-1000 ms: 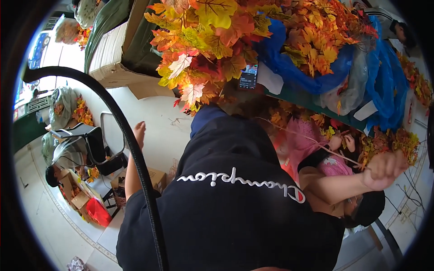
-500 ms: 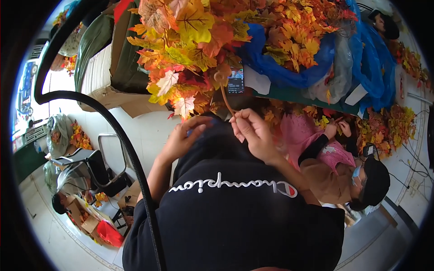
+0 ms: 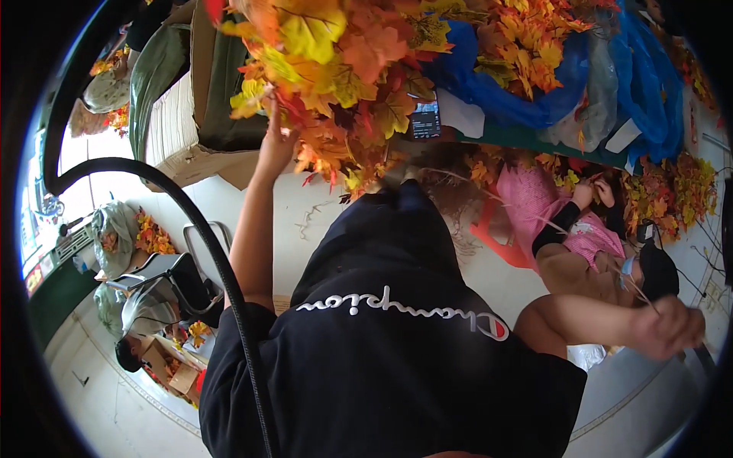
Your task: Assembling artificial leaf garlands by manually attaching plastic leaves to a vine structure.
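A large bunch of artificial maple leaves (image 3: 336, 84), in orange, yellow and red, hangs ahead of me. My left hand (image 3: 276, 145) is at the bunch's lower left side, its fingers apart and touching the leaves. Far out to the right is my right hand (image 3: 668, 328), blurred by motion, its fingers closed on a thin brown strand (image 3: 561, 227). The strand runs from near the bottom of the bunch toward that hand. Where it meets the bunch is hard to make out.
A phone (image 3: 426, 118) stands behind the bunch, near blue plastic bags (image 3: 527, 107) of leaves. An open cardboard box (image 3: 169, 126) is at left. A black cable arm (image 3: 191, 210) curves across the left side. At right a co-worker in a pink apron (image 3: 527, 198) handles leaves.
My right hand has swung from below the bunch far out to the right with the strand. The left hand has moved up to the leaves, and the bunch appears higher.
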A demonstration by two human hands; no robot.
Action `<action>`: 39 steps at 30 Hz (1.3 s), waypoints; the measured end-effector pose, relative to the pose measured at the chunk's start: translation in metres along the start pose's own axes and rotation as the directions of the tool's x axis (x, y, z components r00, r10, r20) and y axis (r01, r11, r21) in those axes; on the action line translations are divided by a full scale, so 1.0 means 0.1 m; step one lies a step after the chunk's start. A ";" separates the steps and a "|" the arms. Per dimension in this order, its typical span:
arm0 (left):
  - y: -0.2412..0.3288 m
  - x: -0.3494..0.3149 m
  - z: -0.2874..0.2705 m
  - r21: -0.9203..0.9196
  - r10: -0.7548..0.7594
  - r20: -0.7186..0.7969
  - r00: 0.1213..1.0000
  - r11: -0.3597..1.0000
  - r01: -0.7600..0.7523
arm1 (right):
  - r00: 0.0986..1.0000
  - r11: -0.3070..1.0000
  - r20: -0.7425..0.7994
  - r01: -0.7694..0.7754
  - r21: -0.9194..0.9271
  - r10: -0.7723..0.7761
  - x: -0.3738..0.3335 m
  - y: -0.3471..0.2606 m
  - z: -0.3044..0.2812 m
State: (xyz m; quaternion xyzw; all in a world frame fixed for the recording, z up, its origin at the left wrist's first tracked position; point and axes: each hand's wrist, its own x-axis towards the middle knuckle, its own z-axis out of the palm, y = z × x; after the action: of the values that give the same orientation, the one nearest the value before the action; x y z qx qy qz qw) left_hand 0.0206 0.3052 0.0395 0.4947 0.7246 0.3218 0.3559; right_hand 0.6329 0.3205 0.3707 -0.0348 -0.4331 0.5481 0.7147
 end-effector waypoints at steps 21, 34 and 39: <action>-0.27 -0.14 -2.49 0.890 0.538 -0.388 0.749 0.429 0.153 | 0.923 0.849 -0.033 -0.340 0.404 0.385 -0.16 1.49 0.22; 0.77 -0.49 0.32 0.089 -0.239 0.809 0.537 0.953 0.291 | 0.887 0.829 -0.080 -0.388 0.403 0.454 -0.43 1.53 0.31; 0.72 -0.04 1.37 -0.503 -0.086 0.558 0.825 0.756 0.419 | 0.872 0.830 -0.060 -0.439 0.345 0.486 -0.48 1.48 0.25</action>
State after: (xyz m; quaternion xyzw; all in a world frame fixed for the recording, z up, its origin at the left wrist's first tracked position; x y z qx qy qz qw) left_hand 0.1706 0.3387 0.0251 0.3136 0.5260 0.3430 0.7122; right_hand 0.5035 0.3299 0.2808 -0.0620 -0.2636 0.7637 0.5860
